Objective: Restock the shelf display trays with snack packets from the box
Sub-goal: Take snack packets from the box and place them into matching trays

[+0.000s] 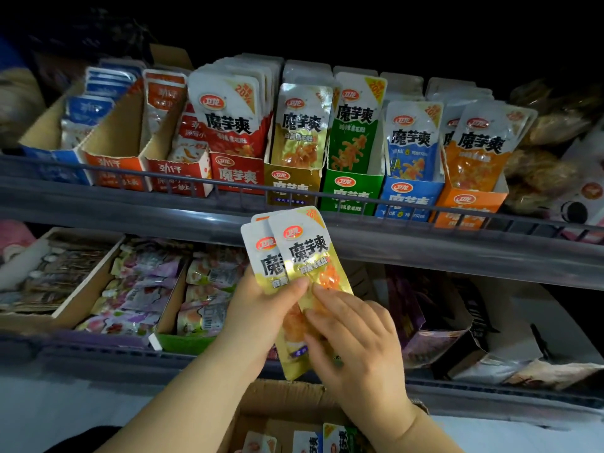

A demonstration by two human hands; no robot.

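While the left hand [261,308] grips gold snack packets [304,253] at frame centre, the right hand [356,341] pinches the front one

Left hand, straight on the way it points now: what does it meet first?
Probably the upper shelf's front edge, just below the gold tray; the gold packets the left hand holds would get there first. Depth is unclear.

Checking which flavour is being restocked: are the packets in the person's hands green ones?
No, the packets held in the left hand and right hand are gold-yellow, like the gold tray on the shelf above.
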